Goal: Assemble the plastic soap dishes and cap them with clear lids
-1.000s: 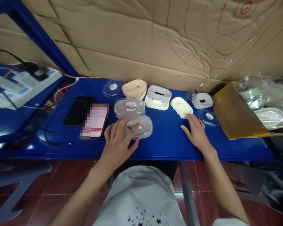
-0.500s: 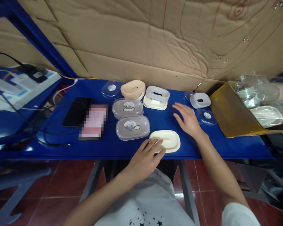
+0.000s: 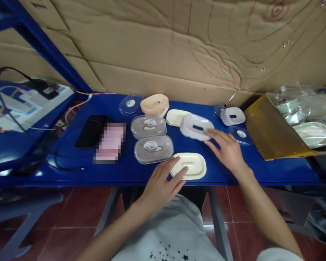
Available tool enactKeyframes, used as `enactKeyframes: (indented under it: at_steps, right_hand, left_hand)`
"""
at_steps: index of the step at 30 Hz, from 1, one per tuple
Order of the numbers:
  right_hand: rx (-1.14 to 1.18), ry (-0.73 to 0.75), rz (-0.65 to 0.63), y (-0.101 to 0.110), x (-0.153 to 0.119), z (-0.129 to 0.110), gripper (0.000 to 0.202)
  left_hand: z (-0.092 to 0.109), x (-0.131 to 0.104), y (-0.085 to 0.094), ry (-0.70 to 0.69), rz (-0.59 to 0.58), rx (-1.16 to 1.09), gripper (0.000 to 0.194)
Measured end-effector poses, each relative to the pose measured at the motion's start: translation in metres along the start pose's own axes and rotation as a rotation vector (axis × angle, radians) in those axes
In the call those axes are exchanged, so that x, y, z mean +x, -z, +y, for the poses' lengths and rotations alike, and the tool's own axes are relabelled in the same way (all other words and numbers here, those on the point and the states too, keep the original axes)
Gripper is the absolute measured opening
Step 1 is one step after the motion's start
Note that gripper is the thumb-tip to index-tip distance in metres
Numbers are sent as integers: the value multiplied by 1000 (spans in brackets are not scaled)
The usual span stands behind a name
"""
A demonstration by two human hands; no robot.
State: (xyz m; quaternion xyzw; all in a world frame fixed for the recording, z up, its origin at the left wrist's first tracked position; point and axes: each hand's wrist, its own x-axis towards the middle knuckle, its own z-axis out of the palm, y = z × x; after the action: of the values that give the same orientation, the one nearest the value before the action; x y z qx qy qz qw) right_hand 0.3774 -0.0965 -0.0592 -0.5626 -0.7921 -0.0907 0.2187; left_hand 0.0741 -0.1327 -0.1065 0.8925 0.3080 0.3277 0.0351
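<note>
A light grey oval plastic box cover with a dark slot [image 3: 189, 134] is tilted above the table, its right end pinched by my right hand [image 3: 228, 150]. My left hand [image 3: 163, 181] has its fingers spread over the left end of a cream oval tray [image 3: 195, 167] at the table's front edge. Behind the grey cover lies another cream oval piece [image 3: 176, 117]. To the left are two clear-lidded oval boxes with round labels, one in front [image 3: 153, 149] and one behind [image 3: 149, 126].
A peach slotted box [image 3: 154, 104] and a clear lid [image 3: 129, 105] stand at the back. Farther right are a small grey slotted box [image 3: 233, 116], another clear lid [image 3: 241, 135] and a carton [image 3: 266, 134] of bagged parts. Phones [image 3: 91, 131] lie left on the blue table [image 3: 65, 166].
My right hand has taken hold of the grey slotted cover and lifted it off the cream piece, toward the front right. My left hand has shifted slightly left, its fingers more spread.
</note>
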Motion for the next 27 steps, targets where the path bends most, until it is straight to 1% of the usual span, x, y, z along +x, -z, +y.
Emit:
enactKeyframes:
  at_steps: [2, 4, 7, 10, 17, 19, 21, 22, 23, 26, 27]
  right_hand:
    - [14, 58, -21, 14, -36, -12, 33]
    - [36, 90, -58, 21, -65, -25, 38]
    - [74, 108, -96, 21, -87, -43, 48]
    - [64, 105, -102, 18, -92, -55, 52]
    - [-57, 132, -111, 7, -93, -77, 44]
    - [-70, 135, -130, 5, -96, -77, 48]
    - [-51, 129, -144, 5, -99, -63, 54]
    - [-38, 103, -139, 6, -100, -49, 56]
    - [-34, 55, -119, 8, -100, -31, 58]
    - [-124, -227, -4, 11, -103, 35, 61]
    - [-153, -285, 19, 12, -105, 54, 62]
  left_hand:
    - [1, 0, 0, 48, 33, -29, 48]
    - [1, -1, -1, 80, 41, -51, 53]
    - [0, -4, -1, 76, 22, -63, 53]
    - [-2, -9, -1, 72, -7, -69, 47]
    - [-7, -18, -2, 97, -31, -77, 46]
    - [-7, -18, -3, 88, -47, -67, 42]
    - [-7, -17, -3, 73, -63, -51, 40]
    - [-7, -16, -3, 64, -71, -42, 38]
    - [-7, -14, -3, 54, -77, -34, 37]
    - [-6, -9, -4, 33, -91, -27, 34]
    - [-6, -8, -4, 30, -90, -29, 33]
